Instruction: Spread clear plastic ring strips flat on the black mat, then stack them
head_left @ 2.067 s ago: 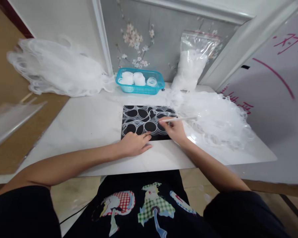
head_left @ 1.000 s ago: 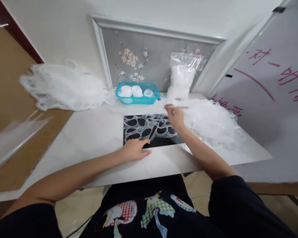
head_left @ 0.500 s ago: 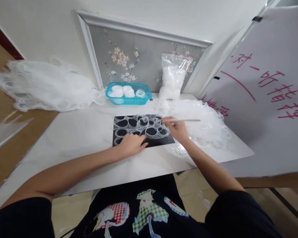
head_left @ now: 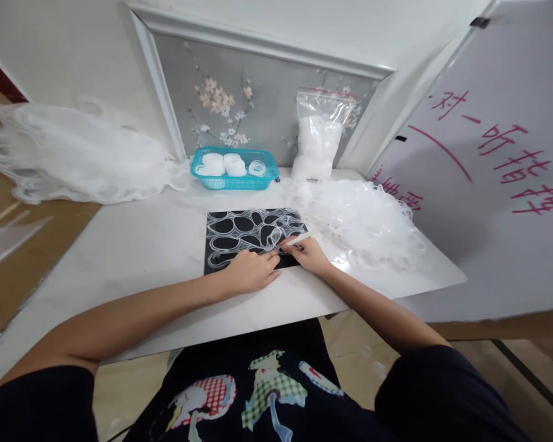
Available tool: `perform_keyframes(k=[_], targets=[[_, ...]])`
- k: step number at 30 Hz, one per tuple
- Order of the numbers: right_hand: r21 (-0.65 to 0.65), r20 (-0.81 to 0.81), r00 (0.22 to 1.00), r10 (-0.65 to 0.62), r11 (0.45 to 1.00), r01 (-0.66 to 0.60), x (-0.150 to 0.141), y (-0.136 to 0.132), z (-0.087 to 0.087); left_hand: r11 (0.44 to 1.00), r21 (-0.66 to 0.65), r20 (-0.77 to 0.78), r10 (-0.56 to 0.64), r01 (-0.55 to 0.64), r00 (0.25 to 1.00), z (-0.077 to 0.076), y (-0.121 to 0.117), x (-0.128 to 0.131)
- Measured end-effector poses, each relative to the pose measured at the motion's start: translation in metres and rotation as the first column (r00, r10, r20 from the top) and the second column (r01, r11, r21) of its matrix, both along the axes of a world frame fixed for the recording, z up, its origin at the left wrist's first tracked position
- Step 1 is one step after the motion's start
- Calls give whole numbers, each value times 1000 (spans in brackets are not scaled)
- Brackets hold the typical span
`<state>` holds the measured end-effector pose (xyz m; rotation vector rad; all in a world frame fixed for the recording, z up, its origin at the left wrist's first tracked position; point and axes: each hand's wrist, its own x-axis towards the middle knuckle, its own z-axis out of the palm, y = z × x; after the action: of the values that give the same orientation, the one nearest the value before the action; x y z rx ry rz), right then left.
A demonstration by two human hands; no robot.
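A black sheet (head_left: 215,244) lies on the white table, covered with looping translucent white rings or strips (head_left: 228,226). My left hand (head_left: 253,270) rests on its lower edge, fingers stretched out flat over the loops and thumb apart. Beside those fingertips, my right hand (head_left: 309,255) is closed on a thin pale stick-like tool (head_left: 298,239). The tool's lower end is at the loops near the left fingertips; whether it also grips a strip cannot be made out. A loose curl of the translucent strip (head_left: 275,234) rises just above both hands.
A blue basket (head_left: 235,182) with rolled white rings stands behind the sheet. Right of it are a zip bag (head_left: 320,141) of white material and a heap of translucent strips (head_left: 368,221). Another white heap (head_left: 87,153) lies at left. A whiteboard (head_left: 483,245) borders the right side.
My right hand has come down and left with the tool, meeting the left fingertips. My left hand has shifted slightly right on the sheet. The view has moved a little.
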<state>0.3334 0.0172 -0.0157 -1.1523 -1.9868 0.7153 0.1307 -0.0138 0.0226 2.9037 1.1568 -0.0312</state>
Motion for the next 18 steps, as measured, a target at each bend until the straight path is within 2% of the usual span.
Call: perform_keyframes(k=[13, 18], targets=[[-37, -21, 1000, -16, 999, 15, 5, 4, -4, 1000, 15, -44, 10, -9, 999, -9, 0, 8], [72, 86, 996, -13, 997, 7, 6, 1, -6, 1000, -14, -10, 28, -28, 1000, -10, 0, 9]])
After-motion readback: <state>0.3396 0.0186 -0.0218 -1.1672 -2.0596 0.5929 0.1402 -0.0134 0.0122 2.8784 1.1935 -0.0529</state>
